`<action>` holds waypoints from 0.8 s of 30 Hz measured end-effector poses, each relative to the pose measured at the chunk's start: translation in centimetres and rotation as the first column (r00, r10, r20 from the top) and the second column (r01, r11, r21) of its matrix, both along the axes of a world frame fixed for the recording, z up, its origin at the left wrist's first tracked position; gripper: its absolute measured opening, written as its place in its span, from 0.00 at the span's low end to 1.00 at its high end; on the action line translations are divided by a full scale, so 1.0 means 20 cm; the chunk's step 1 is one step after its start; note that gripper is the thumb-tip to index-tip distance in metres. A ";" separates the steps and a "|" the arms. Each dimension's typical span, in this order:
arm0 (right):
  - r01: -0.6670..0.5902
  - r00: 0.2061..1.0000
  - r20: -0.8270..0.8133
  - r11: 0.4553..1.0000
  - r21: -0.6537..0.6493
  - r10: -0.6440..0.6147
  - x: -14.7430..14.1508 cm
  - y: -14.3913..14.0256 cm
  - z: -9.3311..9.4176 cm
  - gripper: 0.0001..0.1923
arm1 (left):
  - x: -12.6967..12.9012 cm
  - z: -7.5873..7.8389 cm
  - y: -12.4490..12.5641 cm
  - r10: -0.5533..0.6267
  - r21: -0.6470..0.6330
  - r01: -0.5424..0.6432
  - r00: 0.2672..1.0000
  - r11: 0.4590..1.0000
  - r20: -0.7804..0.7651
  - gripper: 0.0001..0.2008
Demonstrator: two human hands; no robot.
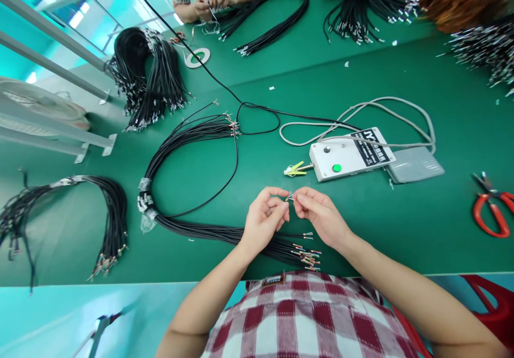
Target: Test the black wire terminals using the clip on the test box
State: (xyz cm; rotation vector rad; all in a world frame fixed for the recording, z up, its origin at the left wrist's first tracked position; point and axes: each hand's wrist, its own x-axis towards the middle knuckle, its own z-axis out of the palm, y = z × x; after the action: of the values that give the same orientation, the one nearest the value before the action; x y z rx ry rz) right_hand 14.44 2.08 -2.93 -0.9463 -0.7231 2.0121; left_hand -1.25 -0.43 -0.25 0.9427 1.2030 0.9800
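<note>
Near the table's front edge, my left hand (265,216) is closed in a pinch on the stripped end of a black cable, whose thin coloured wires (289,196) poke out between both hands. From the right, my right hand (319,214) pinches the tips of those same wires. Under my left wrist runs a bundle of black cables (209,229), its coloured wire ends fanned out below my hands. The bundle curves round to the left, bound with clear and white wrap (145,201). Just beyond my hands lies a white control box (353,154) with a green button and a yellow clip (295,169).
A grey foot pedal (415,165) adjoins the box. Red-handled pliers (492,202) lie far right. More cable bundles (148,79) stand back left, with another bundle (108,213) at left. Across the table, a person's hands (212,1) work thin wires beside a tape roll (197,58).
</note>
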 end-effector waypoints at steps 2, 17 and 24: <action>0.009 1.000 0.021 1.000 0.024 -0.010 -0.02 0.00 0.00 0.12 | 0.00 0.00 0.00 -0.003 -0.003 0.003 1.000 1.000 -0.005 0.18; 0.080 0.995 0.060 0.995 0.061 -0.084 -0.09 -0.01 0.02 0.12 | 0.01 -0.06 -0.01 -0.006 0.020 0.005 0.999 1.000 0.052 0.21; 0.049 0.995 0.079 0.996 0.070 -0.054 -0.10 -0.02 0.00 0.14 | 0.01 -0.08 -0.02 0.029 0.037 -0.031 0.997 0.999 0.074 0.21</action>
State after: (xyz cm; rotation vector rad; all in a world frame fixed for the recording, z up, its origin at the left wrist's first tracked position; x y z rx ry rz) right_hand 12.53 1.67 -2.87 -1.0013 -0.7988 1.9013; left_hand -1.01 -0.80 -1.86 0.9125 1.1432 1.0559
